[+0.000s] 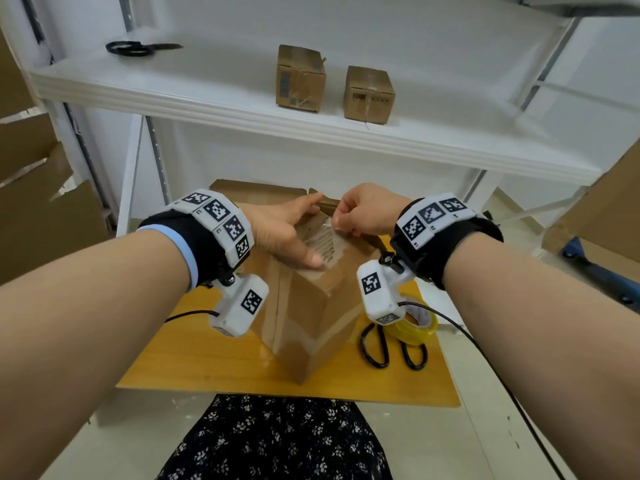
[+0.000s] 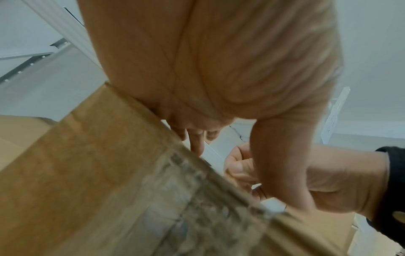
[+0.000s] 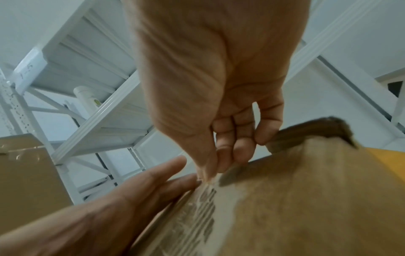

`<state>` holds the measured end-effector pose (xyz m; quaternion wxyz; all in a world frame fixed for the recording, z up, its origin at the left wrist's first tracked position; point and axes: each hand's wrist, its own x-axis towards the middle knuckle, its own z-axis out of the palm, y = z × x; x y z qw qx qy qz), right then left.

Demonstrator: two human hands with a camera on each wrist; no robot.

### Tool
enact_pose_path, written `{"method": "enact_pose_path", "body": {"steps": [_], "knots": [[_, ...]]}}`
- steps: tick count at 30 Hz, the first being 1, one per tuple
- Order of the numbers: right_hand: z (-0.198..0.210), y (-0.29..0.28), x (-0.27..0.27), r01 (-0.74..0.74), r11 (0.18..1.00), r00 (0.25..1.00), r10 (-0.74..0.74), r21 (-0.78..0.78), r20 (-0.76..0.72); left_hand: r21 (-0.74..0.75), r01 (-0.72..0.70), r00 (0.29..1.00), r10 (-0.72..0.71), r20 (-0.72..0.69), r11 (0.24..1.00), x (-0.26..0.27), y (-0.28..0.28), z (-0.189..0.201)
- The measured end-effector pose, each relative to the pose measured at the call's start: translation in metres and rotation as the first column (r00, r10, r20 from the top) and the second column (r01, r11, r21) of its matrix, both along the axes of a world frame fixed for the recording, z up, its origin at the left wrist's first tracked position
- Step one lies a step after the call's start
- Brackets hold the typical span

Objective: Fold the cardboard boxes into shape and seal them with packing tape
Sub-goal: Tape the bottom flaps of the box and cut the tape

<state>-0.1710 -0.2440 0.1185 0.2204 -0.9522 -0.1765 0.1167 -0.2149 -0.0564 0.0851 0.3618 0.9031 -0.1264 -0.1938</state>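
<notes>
A person sits at a small wooden table (image 1: 194, 362) with a brown cardboard box (image 1: 311, 317) standing on it, one corner turned toward them. The left hand (image 1: 284, 230) lies flat on the top of the box, fingers straight and close together, the thumb stretched out along a torn, ridged patch of the cardboard where a strip of clear tape (image 1: 323, 242) runs. The right hand (image 1: 367, 211) is curled above the far end of that strip, thumb and forefinger pinching the tape's free end, with the other fingers tucked beside them; from the right wrist camera the pinch (image 3: 208, 173) shows right at the box's top edge, just beside the left hand's fingertips (image 3: 175, 166). The left wrist view is blurred, but shows the left palm (image 2: 219, 69) pressed on the box edge and the right hand (image 2: 328, 181) close beside it. On the table to the right of the box lies a pair of black-handled scissors (image 1: 391, 348), and just behind them a roll of yellowish packing tape (image 1: 420, 325), partly hidden by the right wrist camera. Behind the table a white shelf (image 1: 207, 102) carries two small taped boxes (image 1: 334, 86) standing near each other and a second pair of black scissors (image 1: 135, 48) well to their left.
</notes>
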Motion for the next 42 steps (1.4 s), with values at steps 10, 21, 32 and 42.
{"method": "enact_pose_path", "body": {"steps": [10,21,32,42], "knots": [[-0.009,0.005,-0.005,-0.019,0.988,0.985,0.045,-0.155,0.165,0.258,-0.194,0.954,0.121,0.275,0.947,-0.001,-0.013,-0.004],[-0.008,-0.008,0.001,0.027,0.982,0.972,0.018,-0.188,0.235,0.250,-0.403,0.915,0.385,0.122,0.880,0.004,-0.018,-0.001],[-0.021,-0.002,-0.006,0.015,0.986,0.998,-0.005,-0.165,0.061,0.162,-0.358,0.932,0.361,0.011,0.920,0.002,-0.012,0.003],[-0.034,0.006,-0.011,0.003,0.953,0.997,0.019,-0.304,0.071,0.201,-0.337,0.941,0.335,0.048,0.920,0.000,-0.020,0.005]]}}
